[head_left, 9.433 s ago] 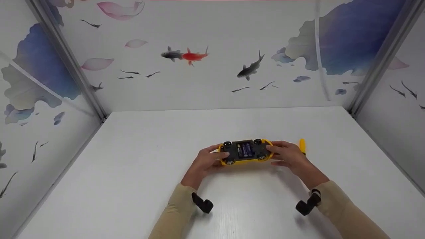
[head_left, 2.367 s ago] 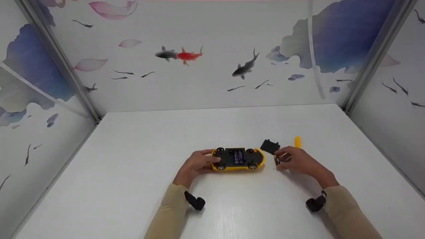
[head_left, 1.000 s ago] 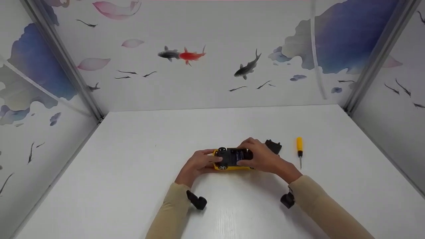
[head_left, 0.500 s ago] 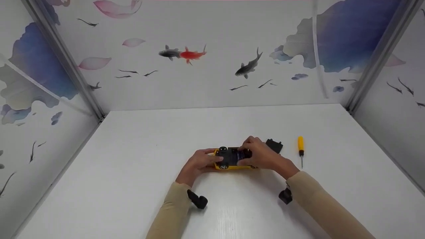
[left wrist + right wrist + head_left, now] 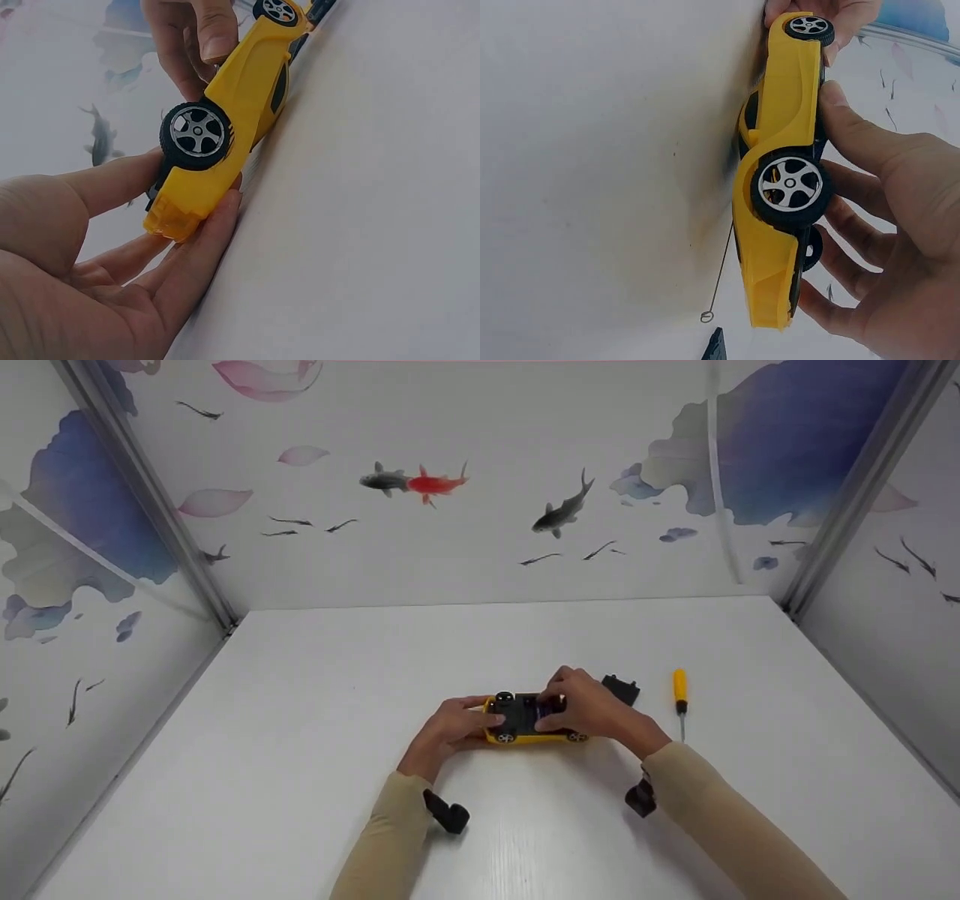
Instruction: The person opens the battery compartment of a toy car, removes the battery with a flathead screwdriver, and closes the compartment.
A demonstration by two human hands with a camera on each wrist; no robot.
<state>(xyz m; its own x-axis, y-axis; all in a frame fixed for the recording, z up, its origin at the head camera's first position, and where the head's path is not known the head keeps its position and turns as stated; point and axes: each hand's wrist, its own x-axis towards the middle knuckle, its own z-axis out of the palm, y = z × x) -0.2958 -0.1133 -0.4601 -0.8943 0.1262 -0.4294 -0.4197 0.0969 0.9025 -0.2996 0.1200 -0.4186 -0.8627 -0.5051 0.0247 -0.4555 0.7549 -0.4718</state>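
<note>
A yellow toy car (image 5: 517, 720) lies upside down on the white table, its black underside and wheels facing up. My left hand (image 5: 452, 725) grips one end, thumb on the underside and fingers underneath, as the left wrist view shows on the yellow body (image 5: 240, 82). My right hand (image 5: 589, 705) is over the open battery compartment, thumb and index finger bent across it. Purple batteries (image 5: 541, 712) show in the compartment between those fingers; the one pinched is mostly hidden. In the right wrist view the right thumb and fingers (image 5: 859, 135) lie along the car's underside edge.
The black battery cover (image 5: 622, 690) lies just behind the right hand. Farther right is a screwdriver (image 5: 680, 690) with a yellow handle. A thin wire with a looped end (image 5: 718, 277) sticks out near the car. Printed wall panels enclose the table (image 5: 300, 735).
Earlier both hands held the car; later the right hand picked a battery from beside the cover. It then moved left to the compartment and has shifted only slightly since. The left hand kept its grip.
</note>
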